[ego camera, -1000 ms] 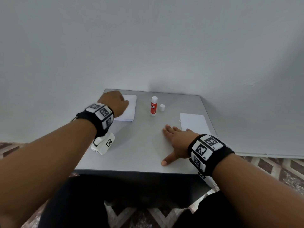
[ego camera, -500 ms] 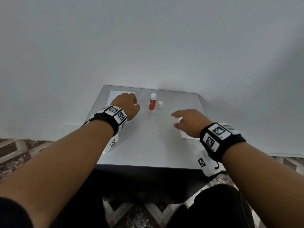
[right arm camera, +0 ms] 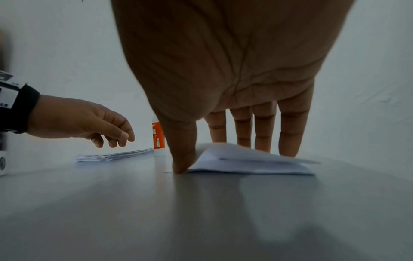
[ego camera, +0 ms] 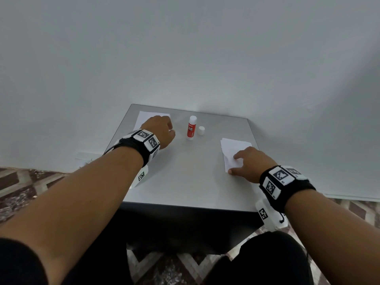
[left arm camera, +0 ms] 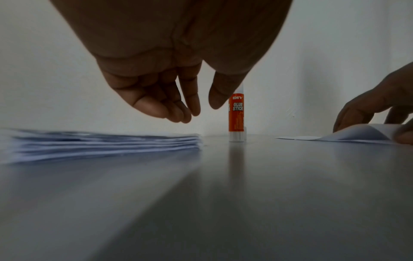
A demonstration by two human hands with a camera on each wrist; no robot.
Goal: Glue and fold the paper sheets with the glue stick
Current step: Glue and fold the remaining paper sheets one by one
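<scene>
White folded sheet [ego camera: 234,153] now sits right of the glue stick [ego camera: 191,127], pinned under the right hand [ego camera: 249,164]'s straight-fingered grip; left hand [ego camera: 159,131] has lifted, loosely curled and empty, over the stack [left arm camera: 100,143]. Next sheet looks due.

Under your hands the grey table [ego camera: 191,182] looks smooth with a soft sheen. Beneath your left hand [ego camera: 159,131] lies matt white paper, a loose stack [left arm camera: 100,144]; beyond it the glue stick [ego camera: 191,128] is probably glossy plastic. Your right fingers [right arm camera: 288,130] press a creased matt sheet [right arm camera: 250,162].
</scene>
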